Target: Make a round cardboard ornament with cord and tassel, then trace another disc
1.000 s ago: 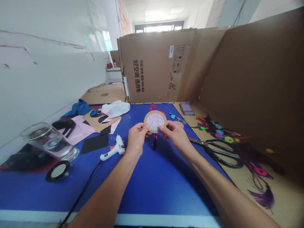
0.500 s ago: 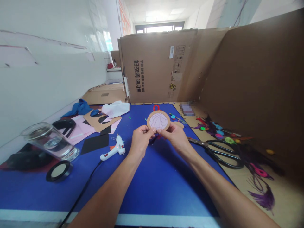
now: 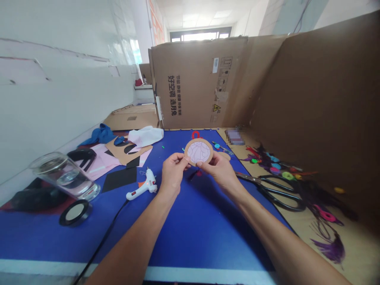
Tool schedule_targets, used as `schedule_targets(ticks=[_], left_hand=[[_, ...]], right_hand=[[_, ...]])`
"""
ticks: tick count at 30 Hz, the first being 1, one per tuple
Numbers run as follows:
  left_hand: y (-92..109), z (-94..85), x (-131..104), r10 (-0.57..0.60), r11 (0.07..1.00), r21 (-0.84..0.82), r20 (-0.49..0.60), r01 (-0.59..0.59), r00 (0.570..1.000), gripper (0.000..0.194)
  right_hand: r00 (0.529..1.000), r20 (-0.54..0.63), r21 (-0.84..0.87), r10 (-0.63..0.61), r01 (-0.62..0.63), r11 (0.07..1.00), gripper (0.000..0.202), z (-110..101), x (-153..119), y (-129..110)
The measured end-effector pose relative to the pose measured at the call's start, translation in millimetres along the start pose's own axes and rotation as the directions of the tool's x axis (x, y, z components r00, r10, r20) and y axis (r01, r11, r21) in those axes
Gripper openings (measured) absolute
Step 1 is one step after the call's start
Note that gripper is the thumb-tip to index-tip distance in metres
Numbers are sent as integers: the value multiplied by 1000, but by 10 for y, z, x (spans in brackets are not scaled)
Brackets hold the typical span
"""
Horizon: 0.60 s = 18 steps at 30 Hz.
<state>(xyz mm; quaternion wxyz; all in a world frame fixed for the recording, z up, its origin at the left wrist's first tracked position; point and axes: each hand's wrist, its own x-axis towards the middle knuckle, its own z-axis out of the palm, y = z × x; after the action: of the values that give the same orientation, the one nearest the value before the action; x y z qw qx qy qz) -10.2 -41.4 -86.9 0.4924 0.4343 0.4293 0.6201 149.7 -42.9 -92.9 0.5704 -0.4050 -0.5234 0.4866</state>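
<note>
A round brown cardboard disc (image 3: pixel 198 152) with a pale lilac, line-patterned centre is held up over the blue table. My left hand (image 3: pixel 173 171) pinches its lower left edge between thumb and fingers. On the lower right edge, my right hand (image 3: pixel 222 169) grips it with the thumb in front. A red loop (image 3: pixel 195 135) shows just above the disc, and a dark tassel with a red part (image 3: pixel 196 173) shows below it. Another tan round piece (image 3: pixel 224 156) lies behind my right hand.
A white glue gun (image 3: pixel 144 187) with a black cord lies left of my hands, near a glass of water (image 3: pixel 68 176), black sheets (image 3: pixel 119 180) and a black round tin (image 3: pixel 75 212). Large scissors (image 3: pixel 274 189) and purple tassels (image 3: pixel 331 246) lie right. Cardboard (image 3: pixel 196 87) stands behind.
My left thumb has shifted left along the disc's lower edge, so more of the patterned centre shows. The tassel below the disc is more visible. My right hand keeps its grip.
</note>
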Motion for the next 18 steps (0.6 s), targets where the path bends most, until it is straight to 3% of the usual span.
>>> schedule_targets(ticks=[18], left_hand=[[41, -21, 9, 21, 998, -50, -6, -22, 1000, 25]], right_hand=[[997, 80, -37, -14, 17, 999, 54, -5, 8, 36]])
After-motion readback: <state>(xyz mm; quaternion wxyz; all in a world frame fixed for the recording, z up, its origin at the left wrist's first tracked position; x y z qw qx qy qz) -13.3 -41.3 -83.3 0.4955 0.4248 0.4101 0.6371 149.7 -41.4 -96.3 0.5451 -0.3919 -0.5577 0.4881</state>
